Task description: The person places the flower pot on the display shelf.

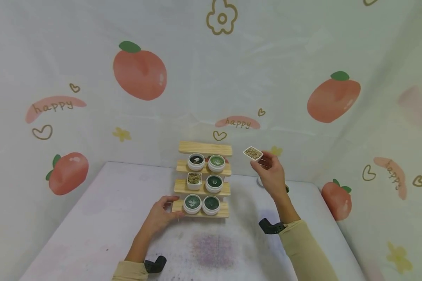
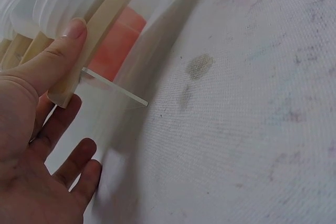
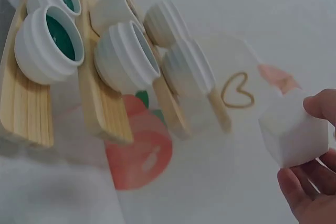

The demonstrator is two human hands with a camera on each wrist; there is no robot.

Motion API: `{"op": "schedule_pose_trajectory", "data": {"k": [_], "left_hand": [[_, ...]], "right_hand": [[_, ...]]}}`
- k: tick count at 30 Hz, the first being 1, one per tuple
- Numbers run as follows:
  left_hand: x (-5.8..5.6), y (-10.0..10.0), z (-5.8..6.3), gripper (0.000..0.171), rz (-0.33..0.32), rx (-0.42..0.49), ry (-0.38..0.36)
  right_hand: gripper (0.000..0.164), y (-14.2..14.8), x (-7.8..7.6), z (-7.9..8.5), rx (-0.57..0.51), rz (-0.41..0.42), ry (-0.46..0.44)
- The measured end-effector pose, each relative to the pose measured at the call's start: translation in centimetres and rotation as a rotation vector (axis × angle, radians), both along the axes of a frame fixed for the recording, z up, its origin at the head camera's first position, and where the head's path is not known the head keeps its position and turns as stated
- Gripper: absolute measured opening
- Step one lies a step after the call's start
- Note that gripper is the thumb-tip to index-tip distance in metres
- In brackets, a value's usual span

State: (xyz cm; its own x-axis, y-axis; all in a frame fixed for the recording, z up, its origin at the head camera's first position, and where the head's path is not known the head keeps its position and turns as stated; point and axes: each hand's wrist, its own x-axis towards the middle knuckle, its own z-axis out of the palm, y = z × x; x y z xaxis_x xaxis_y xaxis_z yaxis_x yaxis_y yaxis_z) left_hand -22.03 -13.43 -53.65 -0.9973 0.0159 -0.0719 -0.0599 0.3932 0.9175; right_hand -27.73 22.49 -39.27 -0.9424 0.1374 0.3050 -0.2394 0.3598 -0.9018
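Note:
A tiered stand of pale wooden boards holds several small white pots. My left hand pinches the left end of its lowest board, thumb on top and a finger beneath, as the left wrist view shows. Up at the right, my right hand holds a small square white pot with a brown-green grainy top, apart from the stand. In the right wrist view that pot sits between thumb and fingers. A similar square pot stands on the second board from the bottom, beside a round pot with a dark green top.
Two round green-topped pots, one a speckled pot, sit on the lowest board; two more are on the third. The top board bears nothing. Behind my right hand, a white round thing is partly hidden. A printed cloth wall backs the white table.

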Motion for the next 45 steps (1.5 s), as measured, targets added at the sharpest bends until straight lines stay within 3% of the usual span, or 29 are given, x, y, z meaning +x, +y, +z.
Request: {"op": "schedule_pose_trajectory", "data": {"k": [15,29,36,41,45], "left_hand": [[0.0,0.1,-0.2,0.068,0.007,-0.029,0.031],[-0.1,-0.1,-0.5,0.070,0.005,-0.003,0.006],[0.2,-0.3,-0.7,0.068,0.014,-0.017,0.020],[0.0,0.1,-0.6,0.070,-0.021,0.001,0.041],[0.0,-0.1,-0.5,0.070,-0.002,-0.008,0.036]], "right_hand": [[0.059,-5.4,-1.8,1.0,-0.042,0.221,-0.034],[0.058,-10.0,-4.3,3.7,-0.056,0.372,-0.150],[0.060,-12.5,-6.0,3.6,-0.043,0.464,-0.189],[0.061,-13.1,-6.8,3.5,0.038,0.480,-0.172],[0.062,-14.1,-7.7,3.3,0.044,0.495,-0.163]]}}
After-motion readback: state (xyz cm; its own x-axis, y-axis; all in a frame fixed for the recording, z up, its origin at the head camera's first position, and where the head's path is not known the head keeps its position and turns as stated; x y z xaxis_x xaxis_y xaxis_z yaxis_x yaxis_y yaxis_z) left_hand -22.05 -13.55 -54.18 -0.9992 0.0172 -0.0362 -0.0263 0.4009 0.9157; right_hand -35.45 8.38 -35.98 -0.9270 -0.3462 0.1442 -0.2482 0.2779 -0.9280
